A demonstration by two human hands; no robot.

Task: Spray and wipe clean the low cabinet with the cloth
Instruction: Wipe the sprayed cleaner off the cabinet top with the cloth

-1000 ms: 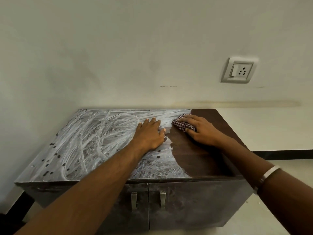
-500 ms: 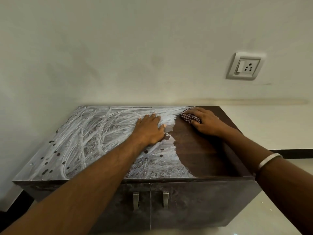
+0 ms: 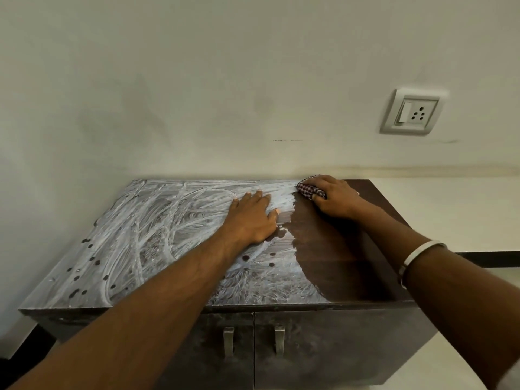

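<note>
- Checkered cloth (image 3: 309, 190): soft, light, bunched into a wad at the back edge of the low cabinet (image 3: 346, 249), right at the line between white residue and wiped dark wood.
- Probably damp and limp; best gripped as a wad under the palm, pressed flat to keep it from slipping on the slick top.
- Right hand (image 3: 336, 197): fingers curled over the cloth, clamped on it and bearing down.
- Left hand (image 3: 251, 218): flat on the smeared surface, fingers straight and nearly together, thumb out, holding nothing.
- Cabinet top: stiff, smooth, likely slippery under the film.
</note>
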